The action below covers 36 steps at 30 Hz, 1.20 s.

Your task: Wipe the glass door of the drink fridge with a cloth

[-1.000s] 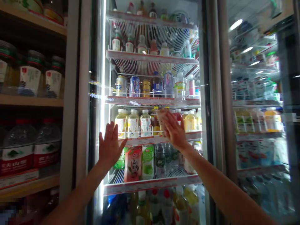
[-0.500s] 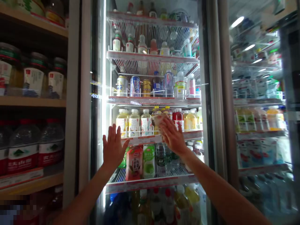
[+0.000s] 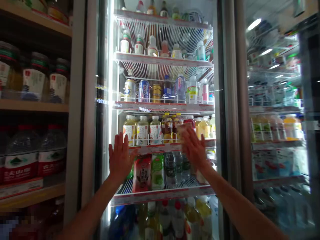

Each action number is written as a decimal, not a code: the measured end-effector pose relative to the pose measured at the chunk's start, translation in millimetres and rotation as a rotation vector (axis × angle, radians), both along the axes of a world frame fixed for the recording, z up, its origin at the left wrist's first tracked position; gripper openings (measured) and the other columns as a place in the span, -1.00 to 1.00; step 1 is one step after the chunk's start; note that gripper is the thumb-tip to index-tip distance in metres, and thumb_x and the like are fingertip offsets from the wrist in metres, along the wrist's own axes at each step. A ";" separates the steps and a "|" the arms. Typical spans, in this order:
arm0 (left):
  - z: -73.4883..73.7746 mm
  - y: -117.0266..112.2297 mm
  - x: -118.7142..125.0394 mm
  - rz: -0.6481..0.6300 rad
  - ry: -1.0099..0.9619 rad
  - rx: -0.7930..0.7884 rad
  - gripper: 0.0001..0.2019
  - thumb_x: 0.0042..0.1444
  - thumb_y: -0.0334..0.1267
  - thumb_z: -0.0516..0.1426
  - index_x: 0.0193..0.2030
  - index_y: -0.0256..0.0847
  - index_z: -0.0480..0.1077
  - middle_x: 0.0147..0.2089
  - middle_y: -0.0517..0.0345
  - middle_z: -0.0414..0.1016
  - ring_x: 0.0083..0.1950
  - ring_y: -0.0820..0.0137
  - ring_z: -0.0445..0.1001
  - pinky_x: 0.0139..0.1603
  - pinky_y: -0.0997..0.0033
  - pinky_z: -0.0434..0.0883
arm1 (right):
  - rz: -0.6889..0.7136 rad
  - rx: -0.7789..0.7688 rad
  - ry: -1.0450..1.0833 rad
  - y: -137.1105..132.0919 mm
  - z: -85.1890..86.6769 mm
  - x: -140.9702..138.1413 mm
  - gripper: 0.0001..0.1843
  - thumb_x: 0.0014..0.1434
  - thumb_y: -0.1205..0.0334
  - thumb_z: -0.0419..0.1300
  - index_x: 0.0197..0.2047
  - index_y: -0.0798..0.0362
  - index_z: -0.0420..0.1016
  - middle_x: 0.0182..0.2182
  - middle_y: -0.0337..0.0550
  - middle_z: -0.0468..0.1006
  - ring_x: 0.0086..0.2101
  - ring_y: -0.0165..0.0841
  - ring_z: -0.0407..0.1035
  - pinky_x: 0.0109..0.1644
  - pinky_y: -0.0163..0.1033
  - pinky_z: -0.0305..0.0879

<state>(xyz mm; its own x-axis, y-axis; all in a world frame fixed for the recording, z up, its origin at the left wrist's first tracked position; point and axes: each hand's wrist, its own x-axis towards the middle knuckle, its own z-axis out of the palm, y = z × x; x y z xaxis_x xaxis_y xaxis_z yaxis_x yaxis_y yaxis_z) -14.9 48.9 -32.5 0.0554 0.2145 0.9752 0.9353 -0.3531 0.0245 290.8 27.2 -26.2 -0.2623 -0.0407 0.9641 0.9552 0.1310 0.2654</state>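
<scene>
My left hand [image 3: 120, 160] lies flat against the glass door [image 3: 162, 75] of a drinks fridge, fingers spread and nothing in them. Farther right, my right hand [image 3: 197, 151] presses a pale, crumpled cloth [image 3: 183, 130] to the same glass. Motion smears the cloth and those fingers, so their edges are hard to make out. Behind the pane, level with the hands, stand tea bottles [image 3: 142, 130] with white caps and dark bottles [image 3: 167, 124] with yellow caps. Below them are a red drink carton [image 3: 142, 173] and a green one [image 3: 157, 171].
Metal door frames [image 3: 228, 110] border the glass. On the left, open wooden shelves [image 3: 35, 105] hold jars and large water bottles [image 3: 21, 158]. Another glass-fronted fridge with drinks [image 3: 291, 126] stands at the right.
My right hand has slid a little to the right across the glass with the cloth, uncovering the yellow-capped bottles. My left hand stays nearly in place.
</scene>
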 end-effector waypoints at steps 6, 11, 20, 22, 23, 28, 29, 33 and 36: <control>-1.5 2.9 4.9 -0.003 -0.020 0.038 -0.32 0.24 0.10 -0.27 0.36 -0.34 -0.17 0.39 -0.26 -0.12 0.41 0.09 -0.21 0.30 -0.16 -0.12 | -0.068 0.062 0.446 4.1 15.7 23.9 -0.44 0.25 0.20 -0.10 0.31 0.08 0.03 0.25 0.16 0.14 0.24 -0.08 0.01 0.21 0.21 -0.05; -5.8 1.3 0.7 -0.023 -0.012 0.038 -0.34 0.24 0.06 -0.18 0.37 -0.25 -0.18 0.39 -0.22 -0.11 0.41 0.10 -0.18 0.31 -0.13 -0.10 | -0.059 -0.046 0.019 -5.4 -4.9 16.4 -0.48 0.25 0.24 -0.09 0.28 -0.03 0.09 0.22 0.01 0.22 0.24 -0.24 0.05 0.28 0.08 -0.13; -20.3 1.6 23.0 -0.041 -0.021 0.086 -0.32 0.24 0.03 -0.14 0.38 -0.28 -0.28 0.40 -0.24 -0.21 0.42 0.09 -0.30 0.31 -0.18 -0.14 | -0.119 0.008 0.337 -10.6 -23.7 31.4 -0.48 0.24 0.22 -0.10 0.26 0.10 0.14 0.20 0.18 0.23 0.21 -0.09 0.09 0.16 0.13 0.08; -32.4 -1.6 34.4 -0.050 0.045 0.113 -0.31 0.23 0.02 -0.12 0.38 -0.26 -0.31 0.40 -0.23 -0.18 0.42 0.14 -0.28 0.33 -0.11 -0.14 | -0.066 -0.076 0.086 -12.6 -34.9 2.9 -0.48 0.24 0.27 -0.09 0.28 0.02 0.10 0.21 0.07 0.24 0.24 -0.19 0.04 0.24 0.09 -0.02; -39.1 -3.2 39.2 -0.053 0.083 0.124 -0.31 0.23 0.01 -0.11 0.38 -0.25 -0.32 0.40 -0.21 -0.16 0.42 0.17 -0.27 0.34 -0.07 -0.14 | -0.046 -0.106 -0.005 -13.6 -38.8 -3.0 -0.47 0.24 0.28 -0.09 0.28 -0.01 0.08 0.22 0.03 0.23 0.25 -0.23 0.02 0.26 0.08 -0.06; -60.6 -5.9 51.0 -0.060 0.140 0.137 -0.28 0.22 -0.01 -0.05 0.38 -0.23 -0.32 0.39 -0.16 -0.11 0.42 0.23 -0.23 0.36 0.03 -0.17 | -0.092 0.024 0.313 -11.5 -39.9 51.8 -0.44 0.24 0.23 -0.06 0.30 0.05 0.04 0.22 0.17 0.21 0.20 -0.11 0.12 0.16 0.19 0.03; -61.4 -5.6 51.9 -0.066 0.131 0.128 -0.27 0.22 0.00 -0.05 0.38 -0.22 -0.33 0.39 -0.16 -0.12 0.42 0.22 -0.23 0.36 0.02 -0.18 | -0.105 0.057 0.428 -10.5 -40.0 63.2 -0.43 0.24 0.21 -0.07 0.30 0.09 0.05 0.22 0.23 0.19 0.19 -0.06 0.12 0.12 0.20 0.07; -60.2 -5.4 54.7 -0.095 0.073 0.079 -0.27 0.21 0.00 -0.04 0.38 -0.22 -0.33 0.40 -0.15 -0.16 0.42 0.19 -0.25 0.36 -0.02 -0.20 | -0.075 -0.001 0.442 -13.4 -56.8 50.0 -0.45 0.22 0.22 -0.07 0.28 0.13 0.11 0.25 0.22 0.13 0.21 -0.03 0.06 0.13 0.16 0.09; -60.3 -7.4 54.3 -0.099 0.063 0.059 -0.28 0.21 0.01 -0.05 0.38 -0.21 -0.29 0.40 -0.15 -0.15 0.42 0.19 -0.23 0.36 -0.01 -0.18 | -0.009 -0.143 0.085 -18.6 -75.1 20.1 -0.47 0.22 0.29 -0.05 0.26 0.01 0.14 0.24 0.05 0.20 0.24 -0.18 0.03 0.25 0.08 -0.05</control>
<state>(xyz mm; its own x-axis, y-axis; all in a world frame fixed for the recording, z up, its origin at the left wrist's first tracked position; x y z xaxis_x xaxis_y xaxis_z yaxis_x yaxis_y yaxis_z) 39.3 41.5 -92.7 0.1354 0.1473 0.9798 0.8948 -0.4427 -0.0572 310.9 8.6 -101.3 -0.1792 0.1001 0.9787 0.9747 0.1532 0.1628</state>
